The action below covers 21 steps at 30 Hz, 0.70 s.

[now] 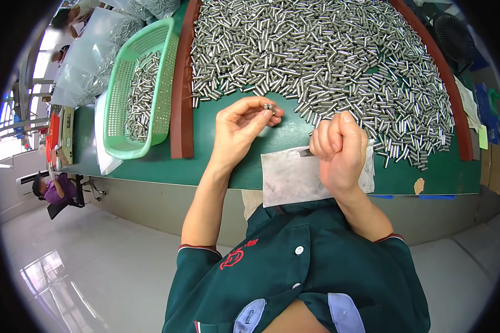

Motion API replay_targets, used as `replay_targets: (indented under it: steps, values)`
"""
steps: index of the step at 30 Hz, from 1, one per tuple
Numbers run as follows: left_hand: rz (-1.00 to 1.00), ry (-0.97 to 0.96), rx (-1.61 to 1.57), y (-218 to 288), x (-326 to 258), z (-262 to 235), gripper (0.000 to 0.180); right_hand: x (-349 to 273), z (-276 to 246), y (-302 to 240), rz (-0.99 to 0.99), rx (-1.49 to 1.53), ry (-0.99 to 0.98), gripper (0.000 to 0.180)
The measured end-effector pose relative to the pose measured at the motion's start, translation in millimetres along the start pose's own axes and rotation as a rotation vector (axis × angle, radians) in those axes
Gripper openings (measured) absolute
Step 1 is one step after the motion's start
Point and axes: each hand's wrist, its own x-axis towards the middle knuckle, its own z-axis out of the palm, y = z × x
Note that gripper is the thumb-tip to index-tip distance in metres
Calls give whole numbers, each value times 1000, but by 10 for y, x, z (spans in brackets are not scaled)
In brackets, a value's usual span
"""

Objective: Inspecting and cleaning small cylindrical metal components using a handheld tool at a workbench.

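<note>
Green shirt [278,261] | left fingers [252,102] pinch pins [269,106], axis unclear | right fingers [324,139] grip dark object [306,152]

Silver pins [316,61], pale-green basket [165,83]

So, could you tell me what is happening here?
A person's left-hand grip pinches a few small, shiny metal cylinders above a green table. The right-hand grip is closed over a grey-white sheet, apparently holding a thin dark piece. Many loose cylinders are spread ahead; more lie in a pale green plastic basket at left.
</note>
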Motion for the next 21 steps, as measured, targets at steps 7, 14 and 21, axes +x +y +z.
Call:
replay_targets:
  steps: [7,14,21]
  values:
    - [-317,-16,-524,65,-75,-3,24,7,-6,-1,1,-6,-11,42]
    - [-349,58,-641,102,-139,37,23,3,-1,-1,-3,0,-9,41]
    - [-118,19,283,117,-331,164,13,12,-32,-8,10,19,-9,41]
